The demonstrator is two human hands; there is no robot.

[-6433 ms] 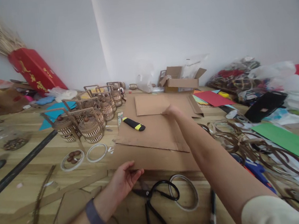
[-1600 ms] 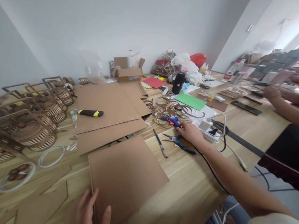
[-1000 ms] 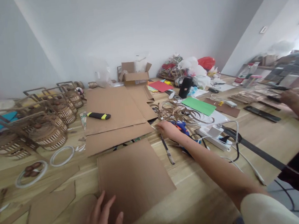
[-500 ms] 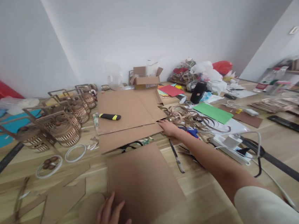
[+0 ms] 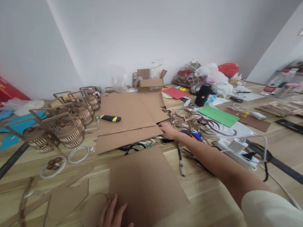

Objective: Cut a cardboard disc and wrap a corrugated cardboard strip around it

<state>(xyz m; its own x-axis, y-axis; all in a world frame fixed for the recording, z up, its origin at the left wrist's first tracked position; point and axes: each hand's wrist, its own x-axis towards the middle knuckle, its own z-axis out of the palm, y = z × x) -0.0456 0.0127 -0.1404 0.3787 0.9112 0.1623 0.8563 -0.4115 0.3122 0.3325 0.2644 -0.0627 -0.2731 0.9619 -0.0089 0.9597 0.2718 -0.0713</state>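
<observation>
- We position the left hand (image 5: 112, 222) at the left edge of the near cardboard panel (image 5: 149, 185), fingers apart.
- We extend the right hand (image 5: 168, 131) to the right edge of the stacked cardboard (image 5: 126, 110); we cannot tell whether its fingers clamp that edge.
- We find the near cardboard panel flat on the wooden table (image 5: 208, 201), in front of the stacked cardboard.
- We note the utility knife (image 5: 111, 118) lying on top of the stacked cardboard.
- We see a cardboard disc (image 5: 94, 211) just beside the left hand.
- We locate a slim tool (image 5: 181, 160) right of the near cardboard panel, with a blue glue gun (image 5: 195, 135) beyond the right forearm.
- We observe coiled brown strips (image 5: 186, 119) right of the stacked cardboard, and lidded baskets (image 5: 69, 132) to its left.
</observation>
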